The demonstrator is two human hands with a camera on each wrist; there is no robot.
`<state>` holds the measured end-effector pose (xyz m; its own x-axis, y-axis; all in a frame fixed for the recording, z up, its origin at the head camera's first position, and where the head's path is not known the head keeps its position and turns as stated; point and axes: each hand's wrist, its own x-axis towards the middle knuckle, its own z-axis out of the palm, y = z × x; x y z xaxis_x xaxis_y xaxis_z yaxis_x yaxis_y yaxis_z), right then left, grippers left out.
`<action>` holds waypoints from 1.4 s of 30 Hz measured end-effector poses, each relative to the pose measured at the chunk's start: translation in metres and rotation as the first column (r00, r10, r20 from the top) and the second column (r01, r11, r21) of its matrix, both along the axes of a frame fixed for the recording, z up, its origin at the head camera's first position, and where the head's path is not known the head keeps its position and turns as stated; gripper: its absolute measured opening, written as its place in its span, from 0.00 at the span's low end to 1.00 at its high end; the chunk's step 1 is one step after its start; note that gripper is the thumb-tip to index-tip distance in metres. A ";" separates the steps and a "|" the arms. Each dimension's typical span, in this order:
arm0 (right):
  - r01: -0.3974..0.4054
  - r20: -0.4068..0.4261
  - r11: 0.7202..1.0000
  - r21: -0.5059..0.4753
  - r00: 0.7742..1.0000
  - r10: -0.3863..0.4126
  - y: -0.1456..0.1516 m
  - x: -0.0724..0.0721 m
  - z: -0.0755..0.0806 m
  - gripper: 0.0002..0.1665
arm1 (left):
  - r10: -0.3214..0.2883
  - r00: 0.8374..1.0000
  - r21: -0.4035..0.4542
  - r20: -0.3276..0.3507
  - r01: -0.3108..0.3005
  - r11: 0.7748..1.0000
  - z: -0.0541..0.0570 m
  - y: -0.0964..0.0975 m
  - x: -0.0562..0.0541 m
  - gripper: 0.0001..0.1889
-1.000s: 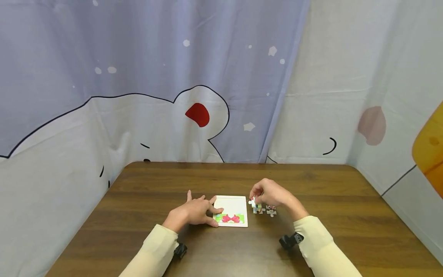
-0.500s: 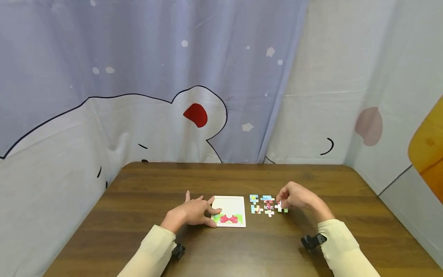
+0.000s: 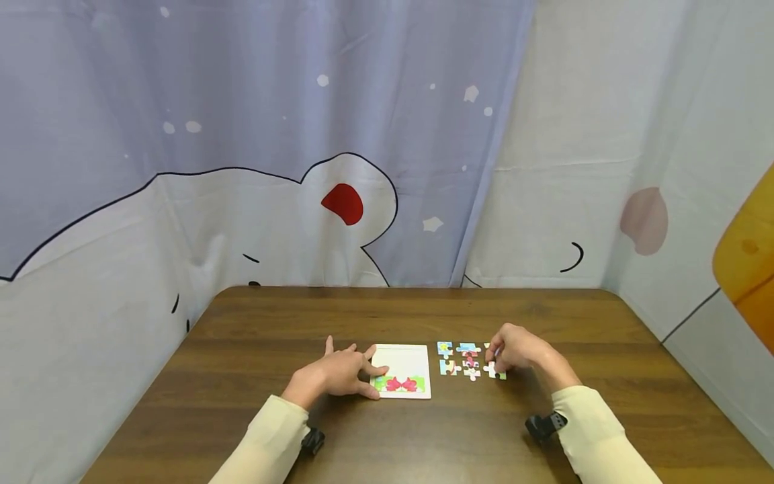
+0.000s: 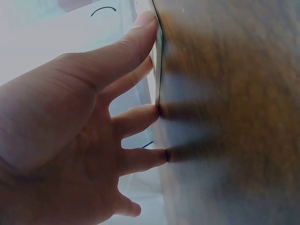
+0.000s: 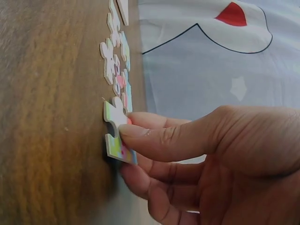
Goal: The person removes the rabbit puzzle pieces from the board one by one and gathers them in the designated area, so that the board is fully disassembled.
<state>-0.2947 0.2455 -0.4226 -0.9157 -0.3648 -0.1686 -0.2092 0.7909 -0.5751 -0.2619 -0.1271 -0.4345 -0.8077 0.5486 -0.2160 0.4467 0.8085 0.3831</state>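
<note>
My left hand (image 3: 341, 372) lies with its fingers spread at the left side of a white square puzzle tray (image 3: 400, 356). Thumb and fingertips meet the tray's edge, as the left wrist view also shows. Red and green printing (image 3: 417, 384) runs along the tray's near part. To the right, my right hand (image 3: 517, 346) pinches a jigsaw piece (image 5: 115, 115) with green, yellow and white on it, thumb on its face. This piece is low over the table at the right end of several other jigsaw pieces (image 3: 449, 367), which lie in two rows beside the tray.
A brown wooden table (image 3: 387, 444) carries everything. Behind it hangs a printed curtain (image 3: 272, 222) in grey-blue and white. Each wrist wears a small black camera (image 3: 546, 425).
My right hand has moved right from over the pieces nearest the tray to their right end, then slightly toward me with the pinched piece. My left hand has stayed on the tray.
</note>
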 end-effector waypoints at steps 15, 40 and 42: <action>0.013 -0.024 1.000 0.020 1.000 -0.013 0.000 0.000 0.002 0.14 | -0.002 1.000 0.002 -0.008 0.002 1.000 0.000 0.001 0.001 0.32; 0.082 -0.038 0.996 0.032 0.996 -0.081 -0.004 -0.001 0.003 0.15 | 0.000 1.000 -0.012 -0.011 -0.001 1.000 -0.002 0.000 -0.001 0.32; 0.079 -0.039 0.997 0.027 0.996 -0.078 -0.005 0.000 0.005 0.15 | -0.001 1.000 -0.011 -0.011 0.001 1.000 -0.002 0.000 -0.001 0.32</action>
<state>-0.2944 0.2407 -0.4179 -0.9472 -0.2872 -0.1429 -0.1670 0.8217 -0.5449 -0.2626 -0.1268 -0.4363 -0.8098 0.5467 -0.2131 0.4513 0.8124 0.3691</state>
